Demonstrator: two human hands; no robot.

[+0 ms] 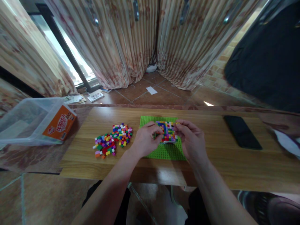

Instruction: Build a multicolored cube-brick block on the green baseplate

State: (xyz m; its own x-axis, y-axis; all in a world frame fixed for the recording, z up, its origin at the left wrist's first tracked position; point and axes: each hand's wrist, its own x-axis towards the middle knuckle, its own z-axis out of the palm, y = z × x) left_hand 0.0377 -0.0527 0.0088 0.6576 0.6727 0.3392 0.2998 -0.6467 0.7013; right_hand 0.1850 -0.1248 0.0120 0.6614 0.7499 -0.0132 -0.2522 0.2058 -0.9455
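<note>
A green studded baseplate (164,151) lies on the wooden table (211,162) in front of me. On it stands a block of many small coloured bricks (167,131). My left hand (146,139) is curled against the block's left side, fingertips pinched at its upper edge. Against the right side rests my right hand (191,139), its fingers closed at the top right corner, where a small yellow piece shows between them. A loose heap of coloured bricks (112,140) lies to the left of the plate.
A black phone (242,132) lies on the table to the right. At the far left sits a clear plastic box (25,122) with an orange label. Curtains hang behind the table, papers lie on the tiled floor, and a dark object fills the upper right.
</note>
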